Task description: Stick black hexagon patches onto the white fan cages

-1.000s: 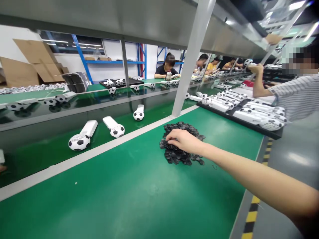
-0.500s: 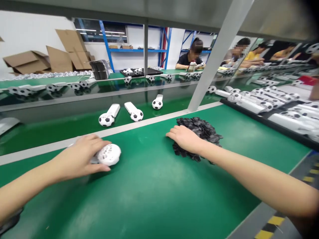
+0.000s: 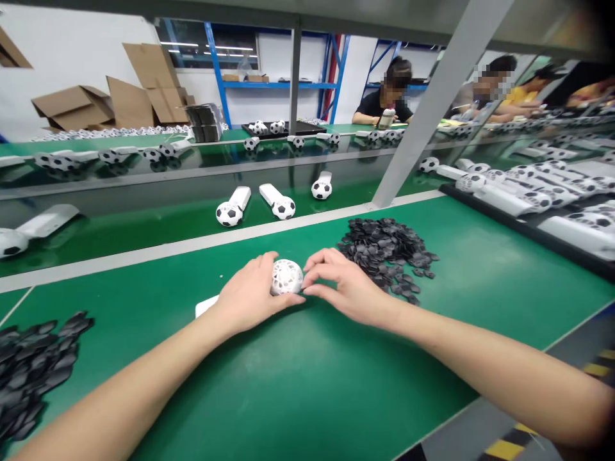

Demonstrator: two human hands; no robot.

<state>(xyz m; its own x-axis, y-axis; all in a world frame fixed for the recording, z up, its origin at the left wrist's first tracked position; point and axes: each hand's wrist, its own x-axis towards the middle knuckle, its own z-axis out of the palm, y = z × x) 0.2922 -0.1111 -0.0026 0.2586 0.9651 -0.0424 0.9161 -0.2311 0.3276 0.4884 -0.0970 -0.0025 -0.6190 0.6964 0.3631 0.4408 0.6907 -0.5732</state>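
Note:
My left hand (image 3: 252, 291) is closed around a white football-shaped housing (image 3: 287, 277) with cut-out holes in its round head. Its flat white handle pokes out behind the wrist. Right beside the ball end, my right hand (image 3: 339, 282) has its thumb and fingertips pinched together; whatever they hold is too small or hidden to make out. Just beyond the right hand lies a heap of small black plastic pieces (image 3: 384, 246) on the green work surface (image 3: 307, 384).
Another black heap (image 3: 38, 371) lies at the left. Finished-looking football units (image 3: 283, 207) ride on the green belt (image 3: 187, 230) ahead. A black tray (image 3: 504, 221) of white units sits at right. A slanted grey post (image 3: 427, 115) stands in front; co-workers (image 3: 384, 96) sit beyond.
My left hand has moved right with the white housing. My right hand has come off the black heap to the housing's ball end. The view has shifted left, showing the second heap.

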